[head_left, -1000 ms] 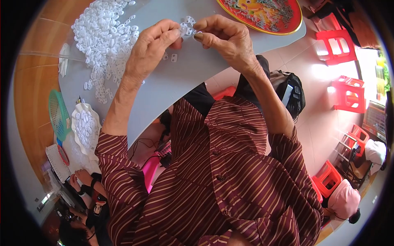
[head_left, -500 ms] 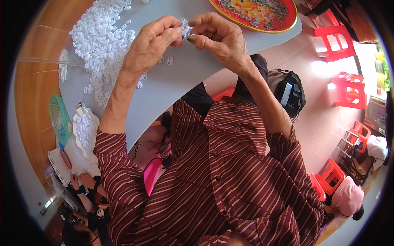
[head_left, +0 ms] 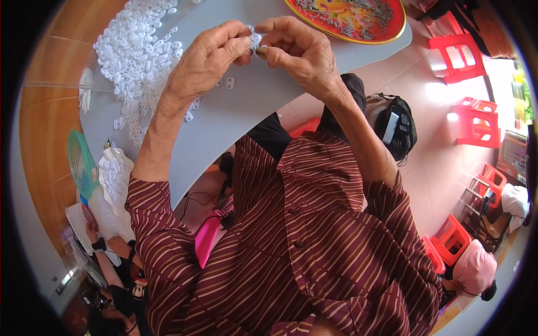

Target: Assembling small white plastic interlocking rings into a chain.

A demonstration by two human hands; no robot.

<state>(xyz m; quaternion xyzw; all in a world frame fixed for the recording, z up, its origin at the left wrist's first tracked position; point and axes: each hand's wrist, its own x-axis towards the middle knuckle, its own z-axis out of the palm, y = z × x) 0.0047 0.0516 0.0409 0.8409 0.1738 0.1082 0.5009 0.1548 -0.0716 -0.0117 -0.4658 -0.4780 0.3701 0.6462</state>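
Observation:
My left hand pinches a small white plastic piece between thumb and fingertips, above the grey table. Close beside it, my right hand has its thumb and bent fingers drawn together at the piece. Whatever lies between the right fingertips is too small to make out. A big heap of similar white oval pieces with holes spreads left of my left forearm. A few loose white pieces lie just below my left hand. Beyond my right hand stands a red, gold-rimmed tray with many small metal pins on it.
At the left are a white scalloped dish of white pieces and a green mesh basket. Another person's hand shows at lower left. Red stools stand on the tiled floor at right, and a black bag is near my right forearm.
The white piece in my left fingertips has turned slightly and sits a little lower. My hands stay almost in place. The other person's hands at lower left have shifted.

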